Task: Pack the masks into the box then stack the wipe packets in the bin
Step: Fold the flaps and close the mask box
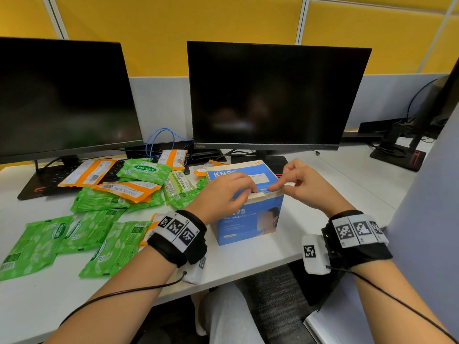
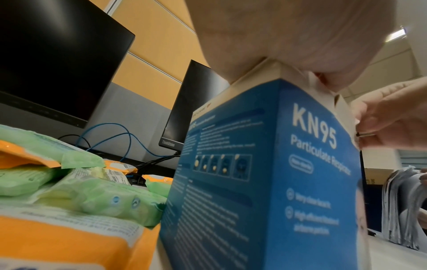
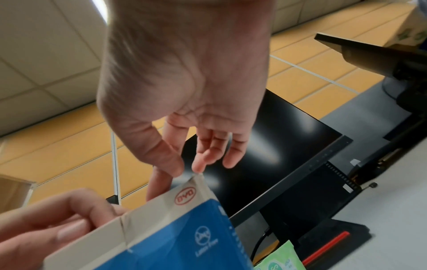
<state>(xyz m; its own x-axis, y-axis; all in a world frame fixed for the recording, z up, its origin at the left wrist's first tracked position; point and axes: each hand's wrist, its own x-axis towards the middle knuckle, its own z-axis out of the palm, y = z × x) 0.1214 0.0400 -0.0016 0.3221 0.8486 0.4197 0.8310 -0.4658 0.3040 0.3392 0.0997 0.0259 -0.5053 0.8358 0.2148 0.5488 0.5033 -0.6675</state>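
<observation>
A blue KN95 mask box (image 1: 250, 219) stands upright on the white desk (image 1: 248, 259), its top flap down. My left hand (image 1: 231, 192) lies over the box top, its fingers and thumb curled round the front edge of the flap (image 3: 110, 228). My right hand (image 1: 285, 186) hovers at the box's right top corner (image 3: 196, 178), index fingertip touching the edge, the other fingers loose. Green wipe packets (image 1: 144, 170) and orange wipe packets (image 1: 126, 189) lie scattered left of the box (image 2: 265, 182). No loose masks and no bin are in view.
Two dark monitors (image 1: 273, 95) (image 1: 62, 95) stand behind, with a keyboard (image 1: 49, 177) partly under packets and a blue cable (image 1: 161, 140). Another monitor stand (image 1: 397, 150) is at far right beside a grey partition (image 1: 427, 194). The desk's front edge runs just below my wrists.
</observation>
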